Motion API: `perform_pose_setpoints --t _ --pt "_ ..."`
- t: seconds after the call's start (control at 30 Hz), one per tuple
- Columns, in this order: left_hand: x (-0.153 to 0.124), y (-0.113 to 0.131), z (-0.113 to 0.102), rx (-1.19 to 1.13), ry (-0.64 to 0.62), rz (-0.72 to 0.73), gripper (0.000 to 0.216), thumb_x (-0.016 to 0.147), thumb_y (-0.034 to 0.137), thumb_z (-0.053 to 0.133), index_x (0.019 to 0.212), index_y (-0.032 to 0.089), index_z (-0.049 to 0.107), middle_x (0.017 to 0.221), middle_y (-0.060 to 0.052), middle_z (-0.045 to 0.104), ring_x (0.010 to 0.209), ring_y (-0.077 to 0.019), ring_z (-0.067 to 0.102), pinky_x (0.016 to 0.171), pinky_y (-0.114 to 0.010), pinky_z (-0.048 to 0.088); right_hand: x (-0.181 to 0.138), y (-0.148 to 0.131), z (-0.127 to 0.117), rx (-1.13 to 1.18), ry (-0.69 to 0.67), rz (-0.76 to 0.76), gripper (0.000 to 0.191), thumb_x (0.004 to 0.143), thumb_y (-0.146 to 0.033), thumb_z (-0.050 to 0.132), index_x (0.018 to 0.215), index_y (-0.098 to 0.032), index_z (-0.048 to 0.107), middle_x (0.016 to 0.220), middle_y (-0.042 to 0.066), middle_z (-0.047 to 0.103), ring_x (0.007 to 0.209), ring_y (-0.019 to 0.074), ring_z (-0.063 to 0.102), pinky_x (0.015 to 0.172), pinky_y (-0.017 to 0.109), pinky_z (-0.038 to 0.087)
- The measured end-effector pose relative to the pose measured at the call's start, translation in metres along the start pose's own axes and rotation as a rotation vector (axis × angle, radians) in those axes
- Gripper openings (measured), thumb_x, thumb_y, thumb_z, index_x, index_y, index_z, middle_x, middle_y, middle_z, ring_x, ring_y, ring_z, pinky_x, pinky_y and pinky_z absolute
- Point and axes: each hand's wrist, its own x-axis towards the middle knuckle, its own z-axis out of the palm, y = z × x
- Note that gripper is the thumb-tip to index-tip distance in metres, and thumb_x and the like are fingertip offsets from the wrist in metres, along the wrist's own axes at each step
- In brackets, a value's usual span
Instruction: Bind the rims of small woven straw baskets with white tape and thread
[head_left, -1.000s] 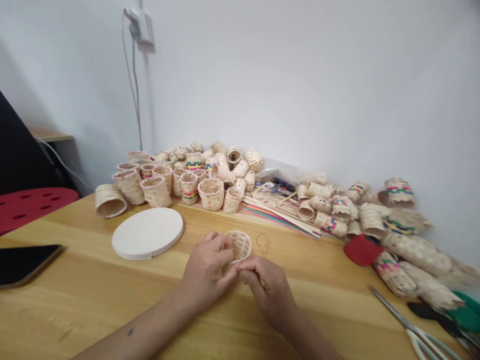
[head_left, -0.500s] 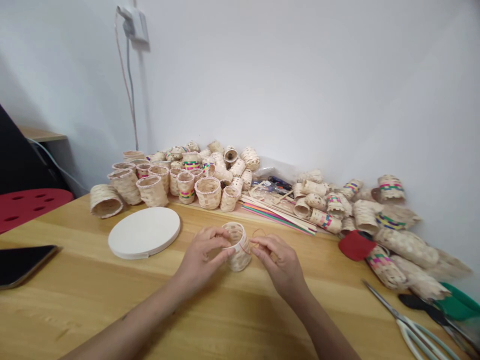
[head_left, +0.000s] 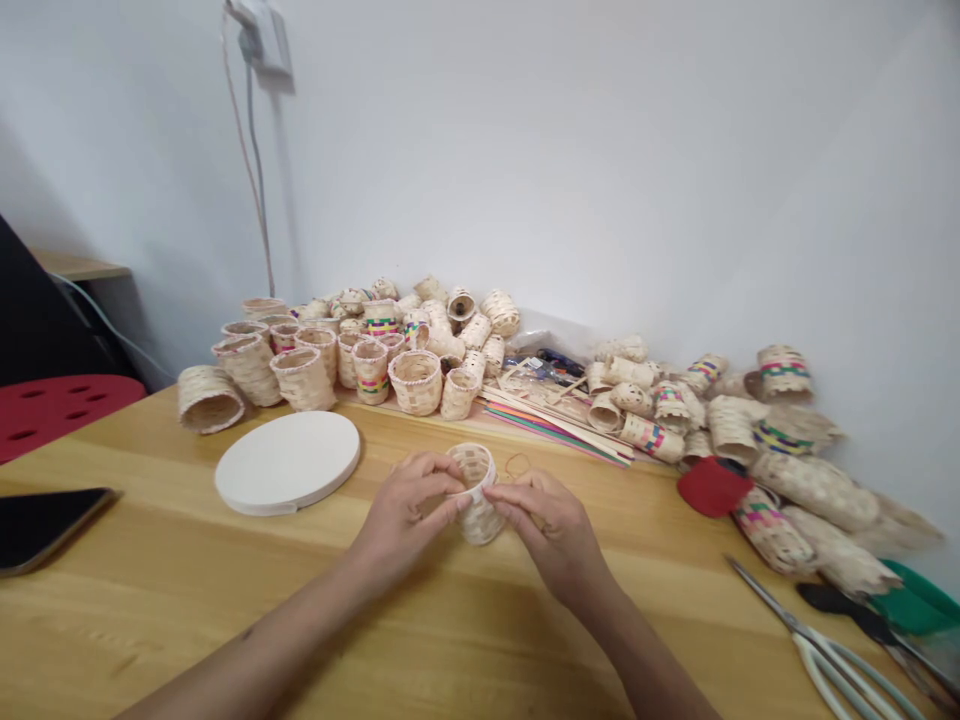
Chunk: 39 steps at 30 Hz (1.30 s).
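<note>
A small woven basket (head_left: pixel 478 520) of pale strips stands on the table in front of me, a band running around its rim. My left hand (head_left: pixel 409 508) grips that rim on the left, thumb outside and fingers over the edge. On the opposite side, my right hand (head_left: pixel 553 528) pinches at the rim, its fingertips pressed to the basket's wall. A thin brownish thread (head_left: pixel 517 460) loops up behind the right fingers. Whether a needle is in that pinch is hidden.
A round white disc (head_left: pixel 289 462) lies left of the basket, with a phone (head_left: pixel 52 528) farther left. Many woven baskets (head_left: pixel 415 385) line the wall. Coloured strips (head_left: pixel 555 430) lie behind my hands. Scissors (head_left: pixel 806 635) and a red object (head_left: pixel 714 487) are on the right.
My right hand has moved left, from just beside the basket to touching its rim. The reddish thread that crossed the basket's front no longer shows. My left hand keeps its hold.
</note>
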Motion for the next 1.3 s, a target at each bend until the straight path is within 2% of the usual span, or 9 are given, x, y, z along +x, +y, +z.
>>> perform_pose_setpoints --t 0.3,0.5,0.8,1.0,1.17,1.3 --pt "0.0 0.001 0.0 0.03 0.011 0.022 0.018 0.087 0.029 0.055 0.078 0.022 0.069 0.091 -0.004 0.066 0.089 -0.02 0.057 0.079 -0.035 0.044 0.0 0.0 -0.002 -0.047 -0.022 -0.011 0.022 0.09 -0.019 0.055 0.103 -0.027 0.071 0.077 0.004 0.062 0.074 0.0175 0.057 0.064 0.028 0.045" --pt "-0.001 0.005 0.0 0.168 0.104 0.1 0.013 0.086 0.024 0.057 0.083 0.022 0.069 0.093 -0.005 0.066 0.088 -0.0207 0.056 0.077 -0.036 0.042 -0.003 -0.007 0.002 -0.138 -0.013 -0.015 0.022 0.091 -0.019 0.052 0.103 -0.024 0.07 0.074 0.004 0.06 0.073 0.0185 0.055 0.064 0.029 0.043" --pt "-0.005 0.009 0.003 0.418 0.256 0.232 0.012 0.082 0.015 0.06 0.079 0.023 0.069 0.098 -0.006 0.066 0.095 -0.0252 0.05 0.086 -0.045 0.036 -0.005 -0.018 0.019 -0.015 0.046 0.177 0.016 0.084 -0.015 0.054 0.087 -0.02 0.069 0.067 0.001 0.057 0.062 0.0144 0.055 0.058 0.025 0.042" --pt "-0.005 0.009 0.007 0.378 0.321 0.25 0.012 0.08 0.014 0.062 0.076 0.022 0.07 0.097 -0.006 0.066 0.096 -0.0259 0.05 0.085 -0.045 0.036 -0.004 -0.022 0.021 0.029 0.067 0.247 0.017 0.082 -0.017 0.052 0.081 -0.017 0.069 0.063 0.0 0.053 0.056 0.0123 0.051 0.053 0.022 0.04" --pt "-0.007 0.009 0.011 0.351 0.315 0.237 0.013 0.08 0.013 0.062 0.075 0.021 0.07 0.099 -0.007 0.064 0.098 -0.0257 0.05 0.085 -0.043 0.037 -0.005 -0.021 0.025 0.081 0.084 0.305 0.018 0.081 -0.021 0.052 0.079 -0.016 0.069 0.062 -0.001 0.052 0.055 0.0123 0.05 0.052 0.022 0.039" --pt "-0.009 0.011 0.014 0.336 0.301 0.237 0.014 0.082 0.014 0.06 0.074 0.02 0.07 0.1 -0.008 0.063 0.097 -0.025 0.05 0.084 -0.042 0.037 -0.006 -0.019 0.03 0.199 0.087 0.413 0.017 0.08 -0.026 0.053 0.075 -0.016 0.066 0.064 0.0 0.054 0.055 0.012 0.048 0.052 0.023 0.038"
